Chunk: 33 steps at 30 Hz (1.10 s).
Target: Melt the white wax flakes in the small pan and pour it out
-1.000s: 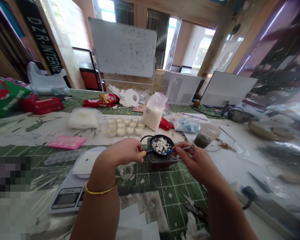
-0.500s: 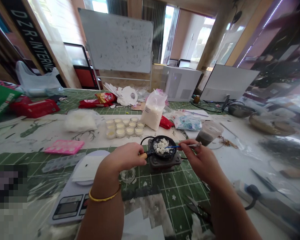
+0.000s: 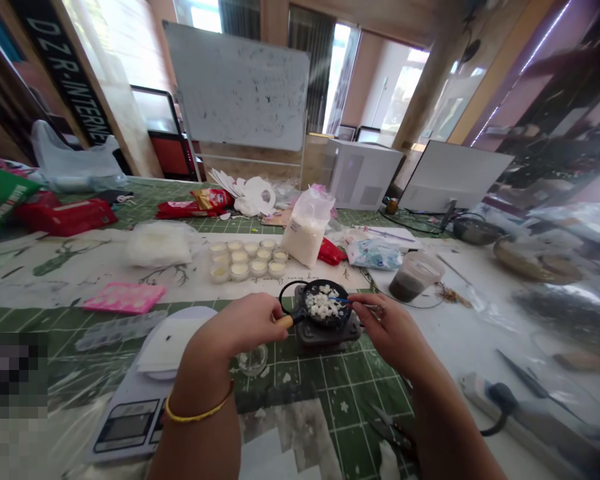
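Left hand (image 3: 235, 327), 1; right hand (image 3: 390, 333), 1; gold bangle (image 3: 197, 417), 1; small black frying pan (image 3: 336, 320), 1; blue-handled stirrer (image 3: 353, 301), 1; hot plate (image 3: 327, 341), 1; wax-filled cups (image 3: 239, 271), 12, in three rows of four; digital kitchen scale (image 3: 127, 427), 1; pink silicone mould (image 3: 124, 298), 1; whiteboard (image 3: 237, 87), 1; pair of scissors (image 3: 390, 427), 1; power strip (image 3: 480, 393), 1; plastic tub of dark liquid (image 3: 415, 279), 1.
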Motion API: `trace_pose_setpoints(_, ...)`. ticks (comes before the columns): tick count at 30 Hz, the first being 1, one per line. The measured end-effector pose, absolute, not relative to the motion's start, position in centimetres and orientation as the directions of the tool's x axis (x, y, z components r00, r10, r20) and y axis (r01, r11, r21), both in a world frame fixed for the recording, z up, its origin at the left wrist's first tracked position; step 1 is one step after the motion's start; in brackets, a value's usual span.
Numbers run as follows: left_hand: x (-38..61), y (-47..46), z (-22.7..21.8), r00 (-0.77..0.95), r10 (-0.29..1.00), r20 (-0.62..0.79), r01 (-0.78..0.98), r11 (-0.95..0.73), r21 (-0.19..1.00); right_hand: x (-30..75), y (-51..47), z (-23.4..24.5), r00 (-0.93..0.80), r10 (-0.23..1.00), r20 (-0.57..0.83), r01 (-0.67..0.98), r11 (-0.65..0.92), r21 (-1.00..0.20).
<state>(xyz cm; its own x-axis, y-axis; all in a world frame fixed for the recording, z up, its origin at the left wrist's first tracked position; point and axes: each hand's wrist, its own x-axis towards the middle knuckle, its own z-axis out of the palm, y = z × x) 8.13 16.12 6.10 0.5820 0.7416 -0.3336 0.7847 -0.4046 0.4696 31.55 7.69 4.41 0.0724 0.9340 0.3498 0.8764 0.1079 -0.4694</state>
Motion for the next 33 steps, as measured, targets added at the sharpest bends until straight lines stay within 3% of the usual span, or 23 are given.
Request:
trace_pose_setpoints(3, 8.1, 16.0, 6.2, 0.57, 0.749, -0.337, 0.791, -0.391, 0.471, 31.8, 7.9, 4.2, 0.144, 0.914, 0.379, 0.855, 0.078, -0.513)
trace_pose_setpoints(8, 8.8, 15.6, 6.8, 0.552, 0.755, -0.353, 0.815, -0.399, 0.42, 31.9, 7.8, 4.0, 0.114, 0.941, 0.318, 0.835, 0.082, -0.544)
trace_pose_setpoints(12, 8.9, 15.6, 6.8, 0.546, 0.755, -0.363, 0.822, -0.4, 0.404, 31.6, 8.1, 3.8, 0.175, 0.913, 0.369, 0.785, 0.096, -0.611)
trace_pose_setpoints(16, 8.7, 15.8, 6.5, 0.576, 0.738, -0.352, 0.801, -0.424, 0.421, 31.4, 8.0, 3.4, 0.094, 0.942, 0.321, 0.791, 0.126, -0.598)
trace_pose_setpoints(26, 8.5, 15.9, 6.3, 0.615, 0.719, -0.324, 0.77, -0.458, 0.445, 31.0, 4.4, 1.3, 0.236, 0.884, 0.404, 0.732, 0.111, -0.672)
trace_pose_setpoints(33, 8.8, 16.0, 6.1, 0.61, 0.718, -0.334, 0.772, -0.446, 0.453, 31.2, 5.2, 2.4, 0.244, 0.881, 0.406, 0.753, 0.092, -0.651)
